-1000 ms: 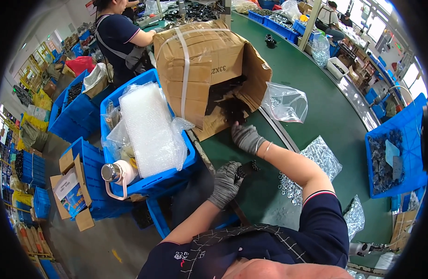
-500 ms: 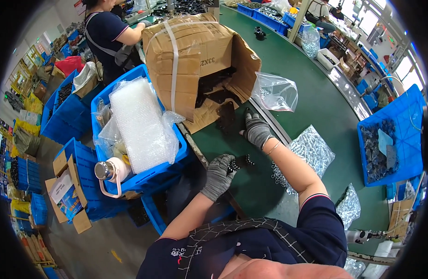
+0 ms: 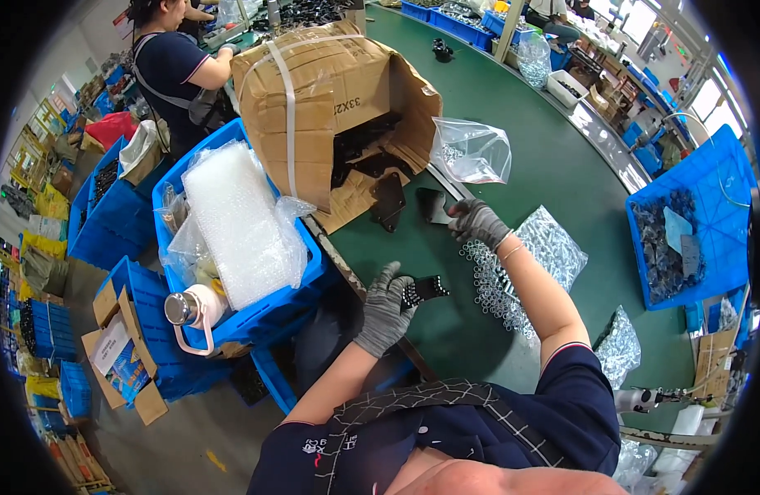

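My left hand [image 3: 384,312], in a grey striped glove, grips a small black metal part [image 3: 425,290] with a row of shiny round studs along its edges. My right hand [image 3: 479,223], gloved alike, pinches the edge of a flat dark plate [image 3: 432,206] held over the green table. Another dark plate [image 3: 388,202] lies beside it, at the mouth of a cardboard box [image 3: 310,124]. Inside that tipped box are more dark plates [image 3: 368,153], partly hidden by its flaps. Loose metal rings [image 3: 491,289] are spread below my right wrist.
A clear bag of shiny hardware [image 3: 552,252] lies right of the rings, and an open plastic bag [image 3: 472,153] beyond my right hand. A blue crate [image 3: 314,256] with bubble wrap and a flask stands left; another blue bin [image 3: 718,223] is right. A co-worker [image 3: 169,74] stands far left.
My right hand now has a dark plate in its fingers and has shifted to the right with it. My left hand keeps its grip on the studded part. The whole view has shifted slightly.
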